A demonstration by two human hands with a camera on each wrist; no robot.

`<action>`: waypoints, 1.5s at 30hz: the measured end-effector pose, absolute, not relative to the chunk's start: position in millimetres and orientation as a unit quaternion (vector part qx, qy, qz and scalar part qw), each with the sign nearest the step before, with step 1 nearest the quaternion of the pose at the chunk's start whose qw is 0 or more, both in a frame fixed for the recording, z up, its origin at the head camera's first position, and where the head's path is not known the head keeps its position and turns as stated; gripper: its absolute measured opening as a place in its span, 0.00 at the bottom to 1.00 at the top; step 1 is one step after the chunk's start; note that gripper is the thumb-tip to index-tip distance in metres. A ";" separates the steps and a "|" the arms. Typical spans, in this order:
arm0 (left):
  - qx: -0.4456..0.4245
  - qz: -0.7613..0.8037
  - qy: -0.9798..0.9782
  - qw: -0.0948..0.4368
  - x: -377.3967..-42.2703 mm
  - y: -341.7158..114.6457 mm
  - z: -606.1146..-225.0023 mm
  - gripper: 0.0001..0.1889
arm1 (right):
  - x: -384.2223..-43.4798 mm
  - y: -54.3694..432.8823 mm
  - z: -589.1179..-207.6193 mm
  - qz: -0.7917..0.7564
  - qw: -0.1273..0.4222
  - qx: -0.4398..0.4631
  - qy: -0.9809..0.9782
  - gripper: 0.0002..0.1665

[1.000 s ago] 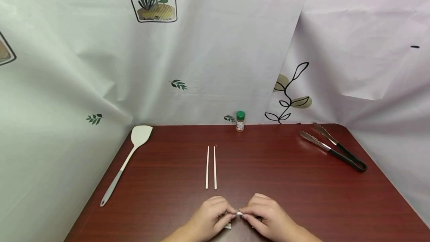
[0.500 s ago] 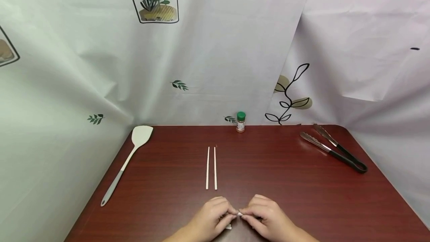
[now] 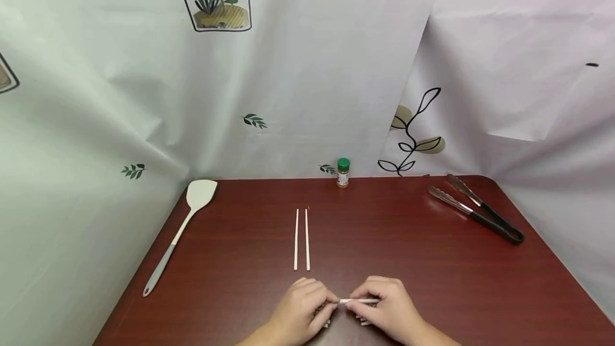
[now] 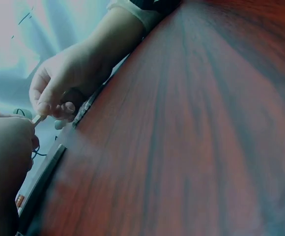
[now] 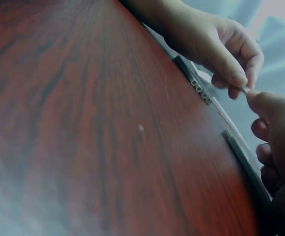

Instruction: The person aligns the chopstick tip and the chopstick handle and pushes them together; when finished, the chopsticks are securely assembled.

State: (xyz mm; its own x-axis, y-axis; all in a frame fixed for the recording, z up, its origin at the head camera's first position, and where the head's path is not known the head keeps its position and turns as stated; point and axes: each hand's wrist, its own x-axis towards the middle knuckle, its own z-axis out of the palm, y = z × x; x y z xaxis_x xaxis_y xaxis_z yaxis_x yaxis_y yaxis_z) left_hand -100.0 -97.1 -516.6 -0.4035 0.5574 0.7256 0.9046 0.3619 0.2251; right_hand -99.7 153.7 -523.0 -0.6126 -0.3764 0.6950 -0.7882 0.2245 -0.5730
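In the head view my left hand (image 3: 304, 306) and right hand (image 3: 390, 306) meet near the table's front. Between thumb and fingers, both pinch a thin white chopstick (image 3: 344, 301), held crosswise; its left part is hidden by the left hand. White stick ends (image 3: 326, 324) peek out beneath the left hand, and more sticks (image 3: 365, 322) lie under the right. A row of several square stick ends (image 5: 201, 92) shows on the table in the right wrist view. Farther forward, two chopsticks (image 3: 296, 239) lie parallel, pointing away.
A white spatula (image 3: 180, 231) with a grey handle lies along the left side of the table (image 3: 230, 292). Black-handled metal tongs (image 3: 480, 211) rest spread at the back right. Near the back edge stands a green-capped spice jar (image 3: 343, 173), before a printed curtain (image 3: 307, 68).
My right hand has tilted upward and opened out a little, so more of the pinched chopstick shows, along with the sticks beneath. The left hand keeps its pinch almost in place.
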 end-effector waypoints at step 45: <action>-0.419 -0.212 -0.817 0.335 -154.9 -93.9 -518.8 0.28 | -182.0 92.0 -497.9 0.607 0.038 0.107 -0.787 0.34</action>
State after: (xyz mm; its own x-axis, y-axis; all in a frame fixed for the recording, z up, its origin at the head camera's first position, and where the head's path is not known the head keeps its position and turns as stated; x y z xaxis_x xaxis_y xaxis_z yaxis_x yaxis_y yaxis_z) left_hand -154.9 -93.9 -518.8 -0.4240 0.5435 0.7244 0.8269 0.5585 0.0650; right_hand -182.0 92.0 -497.9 -0.9744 -0.1221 0.1888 -0.2137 0.2406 -0.9468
